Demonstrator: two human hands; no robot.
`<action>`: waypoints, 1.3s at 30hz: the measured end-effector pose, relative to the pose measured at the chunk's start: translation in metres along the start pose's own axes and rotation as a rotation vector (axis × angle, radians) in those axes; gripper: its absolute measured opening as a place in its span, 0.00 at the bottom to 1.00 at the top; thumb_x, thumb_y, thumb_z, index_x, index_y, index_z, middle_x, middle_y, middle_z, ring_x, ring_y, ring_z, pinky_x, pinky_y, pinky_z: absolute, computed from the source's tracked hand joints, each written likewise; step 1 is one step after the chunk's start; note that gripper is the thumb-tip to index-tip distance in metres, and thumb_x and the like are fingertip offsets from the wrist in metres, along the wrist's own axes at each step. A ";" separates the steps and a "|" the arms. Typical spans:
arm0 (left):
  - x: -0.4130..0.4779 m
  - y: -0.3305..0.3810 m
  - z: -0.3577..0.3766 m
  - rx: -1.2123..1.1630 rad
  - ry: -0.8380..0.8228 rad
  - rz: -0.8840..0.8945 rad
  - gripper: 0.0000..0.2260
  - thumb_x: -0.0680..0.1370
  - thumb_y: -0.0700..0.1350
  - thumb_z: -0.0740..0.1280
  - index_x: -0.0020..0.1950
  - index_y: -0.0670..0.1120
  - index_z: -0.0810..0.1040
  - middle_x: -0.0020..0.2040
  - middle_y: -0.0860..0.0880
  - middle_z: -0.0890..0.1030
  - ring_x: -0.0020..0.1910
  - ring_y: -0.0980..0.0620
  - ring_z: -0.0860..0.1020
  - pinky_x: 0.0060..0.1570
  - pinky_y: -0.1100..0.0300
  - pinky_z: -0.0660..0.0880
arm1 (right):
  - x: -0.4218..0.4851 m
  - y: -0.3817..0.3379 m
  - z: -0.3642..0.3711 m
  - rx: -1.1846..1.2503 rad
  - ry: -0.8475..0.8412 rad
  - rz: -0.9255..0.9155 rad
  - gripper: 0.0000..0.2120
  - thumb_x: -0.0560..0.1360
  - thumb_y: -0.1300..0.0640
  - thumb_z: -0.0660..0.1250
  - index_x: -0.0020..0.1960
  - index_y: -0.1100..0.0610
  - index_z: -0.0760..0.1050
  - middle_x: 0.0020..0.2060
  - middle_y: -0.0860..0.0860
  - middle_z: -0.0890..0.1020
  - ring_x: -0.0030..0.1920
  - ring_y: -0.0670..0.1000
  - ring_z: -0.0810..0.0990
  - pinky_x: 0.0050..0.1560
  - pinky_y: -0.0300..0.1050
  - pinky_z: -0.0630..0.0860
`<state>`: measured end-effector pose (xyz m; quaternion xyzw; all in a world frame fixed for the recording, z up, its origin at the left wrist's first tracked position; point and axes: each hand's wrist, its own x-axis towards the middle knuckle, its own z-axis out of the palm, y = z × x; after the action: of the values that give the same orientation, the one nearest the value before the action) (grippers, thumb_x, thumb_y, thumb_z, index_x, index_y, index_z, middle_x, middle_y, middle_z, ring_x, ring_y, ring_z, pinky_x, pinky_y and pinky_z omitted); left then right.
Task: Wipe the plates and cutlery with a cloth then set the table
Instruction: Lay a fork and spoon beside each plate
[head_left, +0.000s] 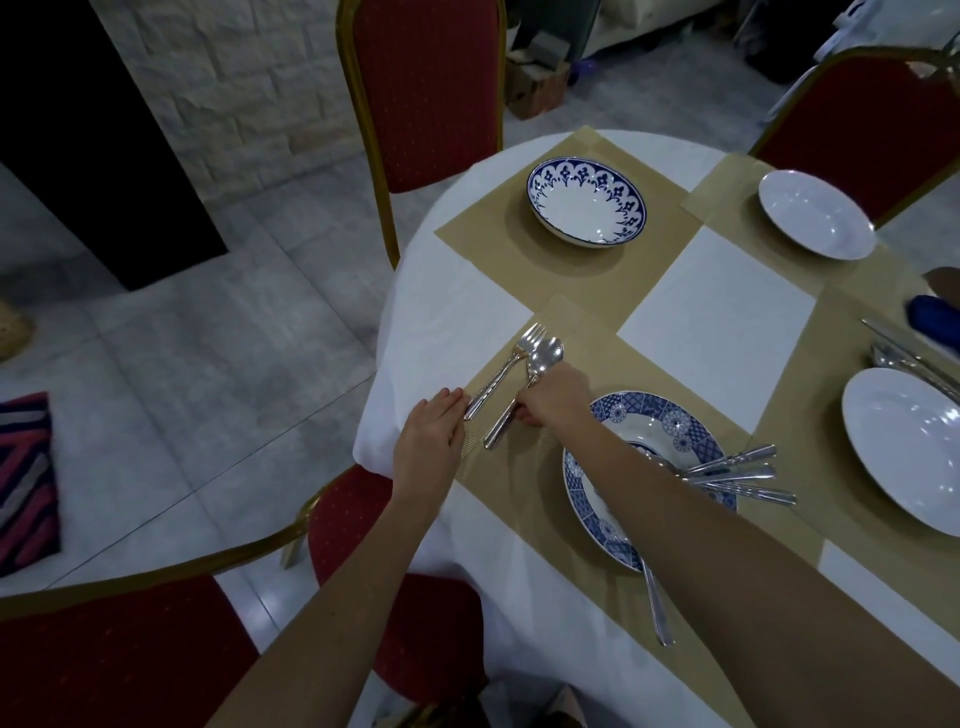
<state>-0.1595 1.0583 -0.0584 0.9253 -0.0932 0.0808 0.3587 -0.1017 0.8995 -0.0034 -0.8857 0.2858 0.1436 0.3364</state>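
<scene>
A fork (506, 369) and a spoon (540, 364) lie side by side on the beige placemat (587, 343), left of a blue patterned plate (670, 421). My right hand (553, 397) grips the spoon's handle. Flat beside the fork's handle end rests my left hand (431, 431), fingers straight and touching it. Several more pieces of cutlery (737, 473) rest across the blue plate, partly hidden by my right arm. A blue cloth (935, 319) lies at the right edge.
A blue-rimmed bowl (587, 202) sits on the far placemat. Two white plates (815, 213) (909, 452) stand at the right, with cutlery (904, 348) between them. Red chairs (426, 88) with gold frames surround the round white-clothed table (431, 322).
</scene>
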 end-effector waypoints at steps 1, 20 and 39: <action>0.000 0.000 0.000 0.007 -0.006 0.001 0.14 0.76 0.35 0.65 0.61 0.41 0.79 0.60 0.46 0.80 0.63 0.47 0.76 0.68 0.54 0.61 | -0.002 -0.001 -0.001 0.007 -0.005 0.007 0.07 0.70 0.62 0.72 0.43 0.66 0.80 0.36 0.59 0.84 0.37 0.55 0.85 0.42 0.51 0.83; -0.087 0.059 -0.002 0.377 -0.340 0.077 0.24 0.80 0.50 0.50 0.67 0.38 0.73 0.68 0.41 0.73 0.66 0.42 0.73 0.63 0.44 0.69 | -0.032 0.024 -0.122 0.070 -0.008 -0.192 0.08 0.73 0.65 0.65 0.40 0.67 0.80 0.36 0.62 0.84 0.37 0.59 0.85 0.43 0.53 0.83; -0.098 0.122 0.010 0.623 -0.572 -0.122 0.28 0.83 0.55 0.49 0.78 0.42 0.46 0.79 0.44 0.47 0.77 0.47 0.47 0.74 0.50 0.52 | -0.093 0.150 -0.130 -0.684 -0.131 -0.490 0.11 0.75 0.61 0.65 0.57 0.63 0.74 0.52 0.60 0.77 0.51 0.58 0.80 0.51 0.50 0.79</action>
<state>-0.2816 0.9746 -0.0080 0.9783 -0.1053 -0.1763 0.0259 -0.2578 0.7582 0.0561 -0.9771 -0.0194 0.2020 0.0646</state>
